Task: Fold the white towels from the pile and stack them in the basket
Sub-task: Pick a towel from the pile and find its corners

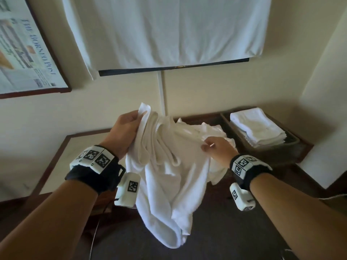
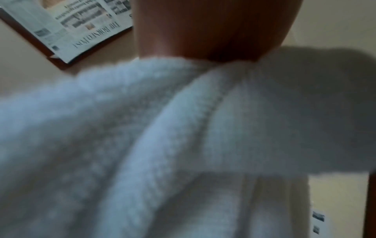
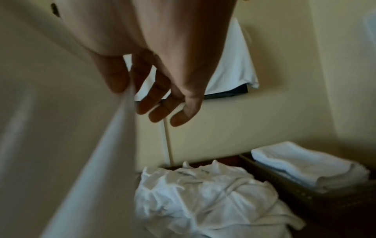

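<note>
Left hand (image 1: 124, 132): grips bunched towel (image 1: 169, 166) top edge.
Right hand (image 1: 217, 149): pinches towel edge.
Pile (image 3: 203, 198): beside basket (image 1: 293, 145).
Folded stack (image 1: 257, 126): in basket.

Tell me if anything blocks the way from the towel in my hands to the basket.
Nothing visible does. The towel hangs from the left hand and right hand; the basket, right of the pile, is open on top, with folded towels already inside.
</note>
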### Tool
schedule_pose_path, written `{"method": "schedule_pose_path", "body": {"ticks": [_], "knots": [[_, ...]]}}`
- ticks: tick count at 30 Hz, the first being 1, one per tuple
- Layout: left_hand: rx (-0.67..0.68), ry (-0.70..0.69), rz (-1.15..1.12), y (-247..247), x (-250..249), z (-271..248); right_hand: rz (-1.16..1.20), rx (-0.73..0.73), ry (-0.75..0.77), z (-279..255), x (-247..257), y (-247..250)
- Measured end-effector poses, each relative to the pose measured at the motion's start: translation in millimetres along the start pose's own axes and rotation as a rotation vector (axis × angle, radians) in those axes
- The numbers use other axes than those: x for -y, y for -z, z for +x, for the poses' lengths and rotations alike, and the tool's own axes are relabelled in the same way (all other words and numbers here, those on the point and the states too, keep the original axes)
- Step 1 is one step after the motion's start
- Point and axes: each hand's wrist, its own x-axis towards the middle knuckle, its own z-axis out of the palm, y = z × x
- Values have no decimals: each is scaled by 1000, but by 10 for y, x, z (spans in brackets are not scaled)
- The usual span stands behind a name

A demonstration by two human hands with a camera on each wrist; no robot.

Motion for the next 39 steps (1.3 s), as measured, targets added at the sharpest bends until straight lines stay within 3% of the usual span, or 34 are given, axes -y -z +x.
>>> {"method": "schedule_pose_path", "body": {"ticks": [2,5,9,13,15,20,25,28,33,37,39], "knots": [[-49,41,-51,63,54,-81,127,-65,32,102,194,-18],[-108,63,-96,184,93,-197,248,-123,274,185,720,-34],[-174,69,-113,369,63,-360,229,-21,593,198,1469,-128],[-159,20,-38,487,-49,-558,210,-5,698,197,2047,-332],[-163,42,-27,672,-29,-603,220,46,667,200,2179,-443],[-284,55,-163,1485,110,-639,67,406,440,233,2075,-779],[-244,35,-183,2038,155,-651,-5,436,240,261,2009,-1315],[-249,-3,-193,2295,151,-642,-32,369,176,282,2120,-1554],[-242,-68,-293,2759,27,-683,0,124,175,313,2487,-1701],[-51,-166,-287,3069,-272,-805,354,-115,213,287,3142,-1521],[5,-221,-250,3276,-433,-829,438,-194,332,279,3541,-1361]]}}
